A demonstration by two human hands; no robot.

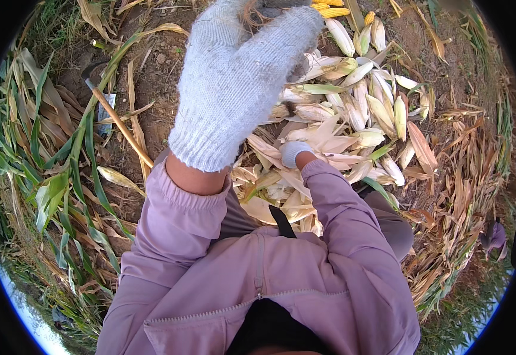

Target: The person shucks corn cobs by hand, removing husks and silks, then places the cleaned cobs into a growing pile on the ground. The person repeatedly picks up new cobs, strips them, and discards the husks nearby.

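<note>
My left hand, in a whitish knitted glove, is raised close to the camera. Its fingertips run out at the top edge, and strands of corn silk cling between thumb and fingers. Whether it holds anything is hidden. Farther down, my right hand, gloved alike, rests among loose dry corn husks; its fingers are mostly out of sight. Before me lies a heap of corn ears in pale husks. Husked yellow corn cobs lie at the top, partly behind the left glove.
On the left, a sickle with a wooden handle lies on the soil near a printed paper. Green corn stalks and leaves spread there, with a single husked-over ear. Dry stalks are piled along the right.
</note>
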